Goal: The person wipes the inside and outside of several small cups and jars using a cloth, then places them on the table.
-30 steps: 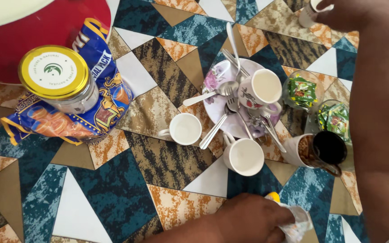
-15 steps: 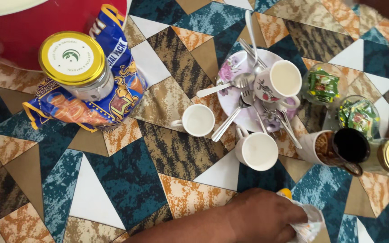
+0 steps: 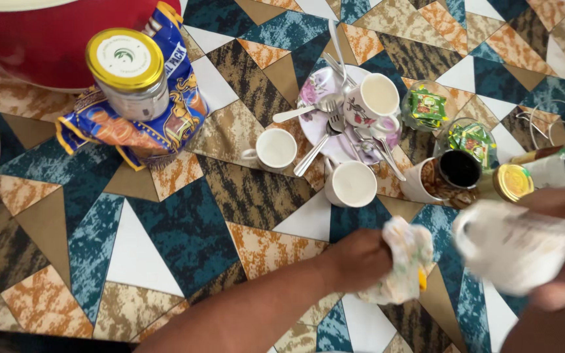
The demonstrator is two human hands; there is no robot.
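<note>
Since half second ago: left hand (image 3: 361, 258) lifted off tablecloth (image 3: 184, 242), fingers clenched round crumpled patterned cloth (image 3: 403, 268). Right hand (image 3: 557, 261), then out of frame, now at lower right, fingers wrapped round blurred white mug (image 3: 514, 245), handle toward cloth, just beside it.

Containers: two white cups (image 3: 276, 149) empty; floral cup (image 3: 374, 99) on plate (image 3: 315, 104) with spoons and forks, empty; two glass bowls (image 3: 426, 104) hold green sachets; gold-lidded jar (image 3: 129, 68) on blue snack bag (image 3: 158, 131).
</note>
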